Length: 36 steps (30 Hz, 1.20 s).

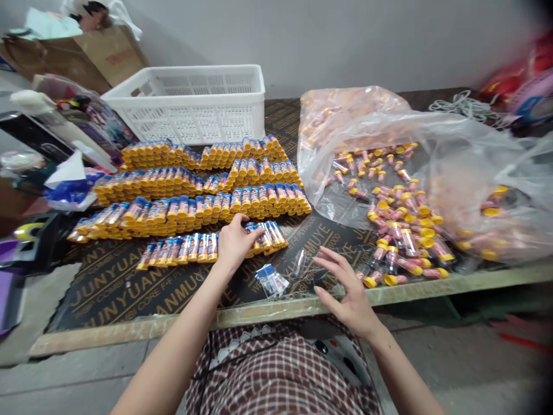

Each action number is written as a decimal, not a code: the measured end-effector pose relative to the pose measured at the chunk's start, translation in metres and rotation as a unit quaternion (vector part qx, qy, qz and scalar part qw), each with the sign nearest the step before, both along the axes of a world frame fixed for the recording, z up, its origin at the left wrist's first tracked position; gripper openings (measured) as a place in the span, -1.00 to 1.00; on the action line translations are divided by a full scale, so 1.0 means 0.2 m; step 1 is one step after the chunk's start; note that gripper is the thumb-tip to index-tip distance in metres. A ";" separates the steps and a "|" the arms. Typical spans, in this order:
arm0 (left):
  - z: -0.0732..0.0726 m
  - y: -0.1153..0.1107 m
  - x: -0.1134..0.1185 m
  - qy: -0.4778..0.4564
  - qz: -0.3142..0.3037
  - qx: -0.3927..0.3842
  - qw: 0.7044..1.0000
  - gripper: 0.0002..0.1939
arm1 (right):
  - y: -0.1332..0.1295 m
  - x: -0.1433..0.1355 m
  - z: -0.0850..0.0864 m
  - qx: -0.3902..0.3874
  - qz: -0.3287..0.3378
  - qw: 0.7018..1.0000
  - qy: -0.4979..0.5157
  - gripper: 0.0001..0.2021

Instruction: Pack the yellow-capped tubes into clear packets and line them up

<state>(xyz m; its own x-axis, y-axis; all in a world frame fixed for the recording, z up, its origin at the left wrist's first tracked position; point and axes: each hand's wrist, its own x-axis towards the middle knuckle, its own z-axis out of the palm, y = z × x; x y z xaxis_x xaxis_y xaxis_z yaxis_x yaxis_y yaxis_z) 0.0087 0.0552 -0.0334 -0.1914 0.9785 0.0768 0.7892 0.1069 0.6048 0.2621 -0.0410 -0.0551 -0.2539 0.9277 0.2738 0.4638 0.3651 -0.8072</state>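
Right fingers (332, 266) apart near the table edge (294, 308), left fingers (235, 223) at tube row (179, 252), grip unclear

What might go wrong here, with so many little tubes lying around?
The left hand is right at the front row of tubes, so a nudge might push some out of line. The loose tubes on the right lie in a jumbled heap near the table's front edge; one could roll off. The small pile of labels looks thin and light, so a brush might scatter it.
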 end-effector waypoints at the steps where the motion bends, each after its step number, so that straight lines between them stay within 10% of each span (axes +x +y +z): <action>1: 0.00 -0.01 0.01 0.020 -0.004 0.002 1.000 -0.52 | 0.01 0.04 0.00 0.003 -0.013 1.000 -0.023 -0.61; 6: 0.05 -0.13 0.03 0.035 -0.011 0.055 0.998 -0.66 | 0.08 0.37 -0.05 0.018 -0.067 0.985 -0.155 -0.73; 11: -0.03 -0.31 0.04 0.064 -0.142 -0.096 0.983 -0.85 | 0.14 0.60 -0.17 0.020 -0.027 0.949 -0.315 -0.76; 17: -0.15 -0.39 0.06 0.069 -0.096 -0.110 0.987 -0.90 | 0.16 0.43 -0.19 0.000 0.010 0.932 -0.363 -0.80; 22: -0.14 -0.40 0.08 0.053 -0.099 -0.104 0.988 -0.88 | 0.17 0.28 -0.12 -0.010 0.000 0.972 -0.233 -0.90; 27: -0.16 -0.42 0.07 0.060 -0.078 -0.091 0.991 -0.95 | 0.12 0.17 -0.02 -0.081 -0.044 0.993 -0.074 -0.57; 36: -0.17 -0.43 0.06 0.077 -0.101 -0.035 0.991 -0.88 | 0.07 0.09 -0.02 -0.073 -0.039 0.997 -0.007 -0.79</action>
<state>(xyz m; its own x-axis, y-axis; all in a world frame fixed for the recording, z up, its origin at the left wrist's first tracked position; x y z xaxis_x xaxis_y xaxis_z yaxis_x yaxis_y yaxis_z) 0.0204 -0.0307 -0.0668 0.0181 0.9996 0.0194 0.8808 -0.0251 0.4728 0.2792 -0.0270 -0.0581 -0.1831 0.9743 0.1309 0.4973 0.2066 -0.8426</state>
